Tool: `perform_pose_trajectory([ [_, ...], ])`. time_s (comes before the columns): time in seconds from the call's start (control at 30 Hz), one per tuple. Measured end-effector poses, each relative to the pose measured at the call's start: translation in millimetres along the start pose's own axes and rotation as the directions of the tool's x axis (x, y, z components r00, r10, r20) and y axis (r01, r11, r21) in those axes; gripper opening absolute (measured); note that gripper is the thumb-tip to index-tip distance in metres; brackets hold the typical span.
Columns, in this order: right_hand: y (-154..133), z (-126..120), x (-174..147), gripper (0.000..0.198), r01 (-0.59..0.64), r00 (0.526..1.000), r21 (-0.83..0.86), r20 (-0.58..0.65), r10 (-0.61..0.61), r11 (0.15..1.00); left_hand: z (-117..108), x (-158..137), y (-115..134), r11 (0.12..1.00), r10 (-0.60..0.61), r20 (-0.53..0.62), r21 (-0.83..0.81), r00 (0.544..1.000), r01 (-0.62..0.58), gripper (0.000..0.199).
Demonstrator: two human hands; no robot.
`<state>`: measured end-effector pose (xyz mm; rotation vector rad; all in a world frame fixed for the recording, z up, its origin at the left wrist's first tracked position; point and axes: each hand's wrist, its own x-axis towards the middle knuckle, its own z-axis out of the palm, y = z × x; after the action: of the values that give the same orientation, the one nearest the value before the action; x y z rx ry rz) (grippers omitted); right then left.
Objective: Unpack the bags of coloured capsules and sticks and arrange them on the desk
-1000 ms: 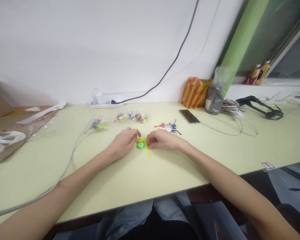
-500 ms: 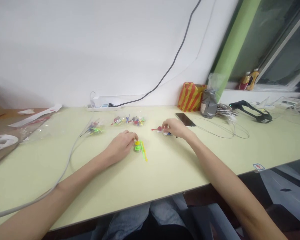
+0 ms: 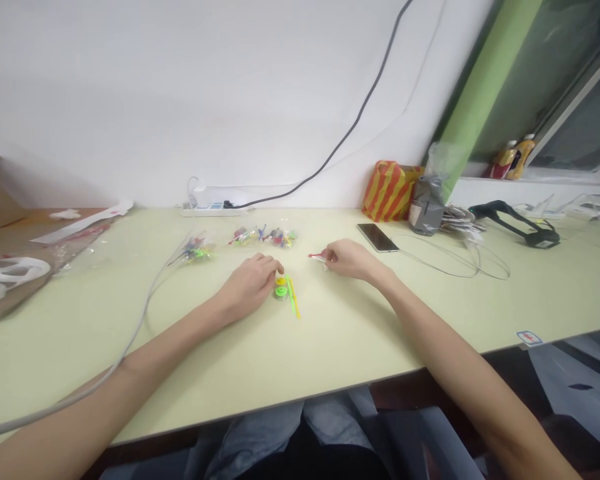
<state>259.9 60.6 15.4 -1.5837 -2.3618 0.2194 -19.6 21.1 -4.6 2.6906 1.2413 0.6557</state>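
My left hand (image 3: 254,283) rests on the table, fingers bent and loosely open, its index fingertip close beside a yellow disc (image 3: 281,281). Just below lies a bright green disc (image 3: 281,292). To their right a green stick (image 3: 292,297) and a yellow stick (image 3: 296,303) lie nearly parallel. My right hand (image 3: 347,259) is closed low over the table around small red and white plastic pieces. A red arrow-tipped stick (image 3: 314,255) pokes out leftward from its fingers; the rest of what they cover is hidden.
Clear bags of colourful plastic parts (image 3: 265,236) and another such bag (image 3: 197,251) lie behind. A phone (image 3: 377,237) is right of my right hand, near a striped bag (image 3: 389,191). A grey cable (image 3: 137,333) crosses my left forearm. A power strip (image 3: 213,208) sits against the wall.
My right hand has closed further over the red and white pieces; the red ball and blue part seen before are now covered. The view has shifted slightly; my left hand stays by the discs.
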Motion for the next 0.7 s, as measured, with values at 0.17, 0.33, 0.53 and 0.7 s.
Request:
perform_pose_trajectory([
  [0.17, -18, -1, -3, 0.005, 0.15, 0.985, 0.339, -0.135, -0.109, 0.929, -5, -1, 10, 0.994, -0.045, -0.16, -0.108, 0.986, 0.028, 0.028],
  [0.33, -47, 10, -10, 0.009, 0.229, 0.965, 0.776, -0.104, -0.239, 0.588, -6, -1, 16, 0.988, -0.029, -0.168, -0.152, 0.985, 0.003, 0.035],
  [0.53, -60, 22, -15, 0.019, 0.184, 0.951, 0.881, -0.047, -0.307, 0.436, -4, -2, 26, 0.989, 0.141, -0.115, -0.015, 0.983, -0.144, 0.021],
  [0.7, -62, 17, -19, 0.025, 0.206, 0.952, 0.887, -0.083, -0.295, 0.414, -5, -2, 29, 0.986, 0.164, -0.136, 0.014, 0.977, -0.164, 0.021],
])
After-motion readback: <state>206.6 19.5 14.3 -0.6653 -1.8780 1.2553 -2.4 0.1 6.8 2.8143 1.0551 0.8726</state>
